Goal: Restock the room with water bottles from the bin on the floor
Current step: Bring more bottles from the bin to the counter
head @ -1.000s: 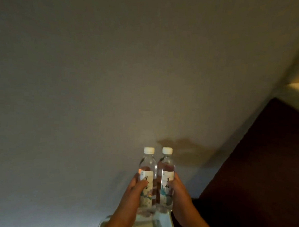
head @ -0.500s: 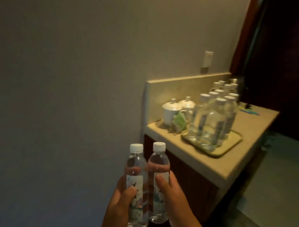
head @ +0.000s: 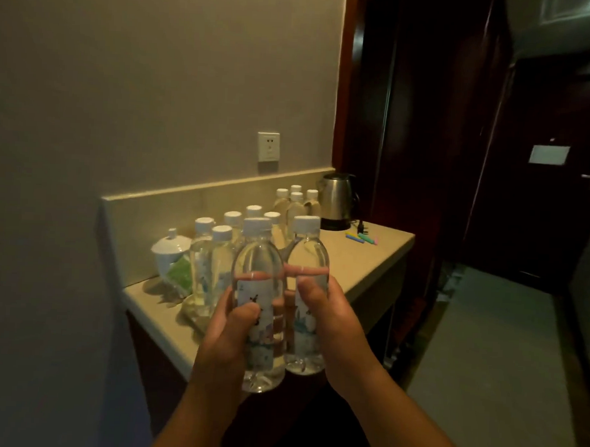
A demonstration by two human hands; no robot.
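Dim, warm light fills a hotel-style room with a plain beige wall (head: 124,80) on the left and dark wood panelling (head: 409,127) and a dark door (head: 551,207) on the right. Against the wall stands a cabinet with a pale stone counter (head: 363,260) and a low backsplash. A white wall socket (head: 268,147) sits above the backsplash.

On the counter, a cluster of clear water bottles with white caps (head: 214,263) stands upright, and a second small group of bottles (head: 296,203) stands farther back, just beside a steel electric kettle (head: 337,199) at the far end. A white lidded cup (head: 170,251) sits at the near left of the counter, with a green packet (head: 179,275) leaning against it. A few small coloured sticks (head: 362,238) lie on the counter near the kettle.

In the foreground, the person holds two more water bottles upright, side by side and touching, in front of the counter. The left hand (head: 229,335) wraps around the left bottle (head: 260,289), thumb across its printed label. The right hand (head: 336,323) wraps around the right bottle (head: 308,257), thumb pressed on its front. Both hands are firmly closed around their bottles and sit close together. Both bottles are capped and look full. A pale floor (head: 483,366) stretches away to the right.
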